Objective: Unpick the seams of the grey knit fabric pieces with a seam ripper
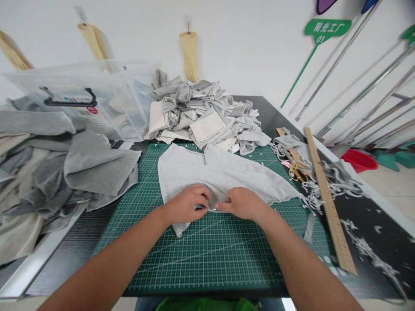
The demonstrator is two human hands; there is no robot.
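A light grey piece of cloth (188, 170) lies spread on the green cutting mat (207, 259), with a short slit in its far edge. Both hands grip its near edge, close together. My left hand (191, 202) has its fingers closed on the cloth, and a small dark bit shows under them. My right hand (241, 203) pinches the same edge a little to the right. Something small and shiny shows by the right thumb, too small to name. The cloth is bunched between the two hands, and its right end tapers to a point.
Behind the mat is a heap of folded grey cloths (210, 116). More grey cloth (100, 164) is piled at left before a clear plastic box (106, 103). On the right lie a wooden ruler (329, 198), gold-handled scissors (297, 172) and cloth scraps (343, 177).
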